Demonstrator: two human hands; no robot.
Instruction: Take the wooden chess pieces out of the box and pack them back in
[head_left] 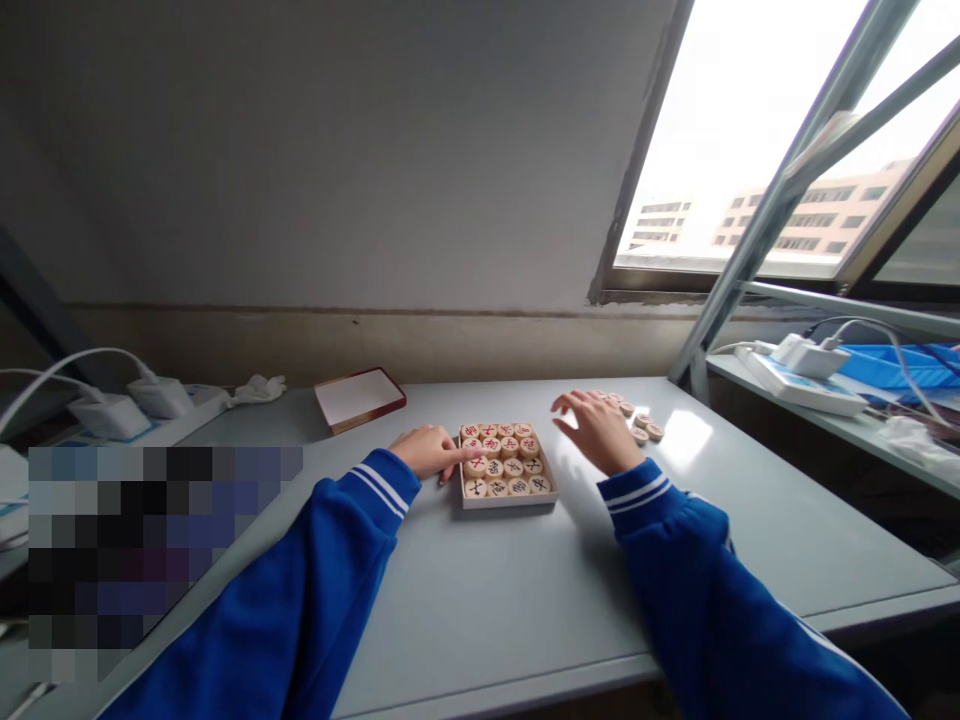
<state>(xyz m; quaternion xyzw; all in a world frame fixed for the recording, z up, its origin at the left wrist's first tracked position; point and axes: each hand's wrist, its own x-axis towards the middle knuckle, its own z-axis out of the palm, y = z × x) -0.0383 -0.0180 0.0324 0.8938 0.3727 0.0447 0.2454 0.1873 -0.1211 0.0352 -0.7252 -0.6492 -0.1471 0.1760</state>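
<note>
A shallow box (510,503) stands on the desk in front of me, with Chinese chess pieces (512,467) set in rows inside it. The pieces at the back carry red characters, most of those at the front black ones. My left hand (429,452) grips the box's left wall, its thumb reaching over the pieces and its fingers outside. To the right of the box, my right hand (600,430) hovers with fingers bent and thumb apart; no piece shows in it. Loose chess pieces (640,427) lie just beyond that hand, partly hidden by it.
A box lid (361,400) lies inner side up at the back left of the grey desk (465,620). Power strips with white plugs (109,412) sit at the left, and another power strip (799,378) on the right shelf. A metal post (750,250) rises at the back right.
</note>
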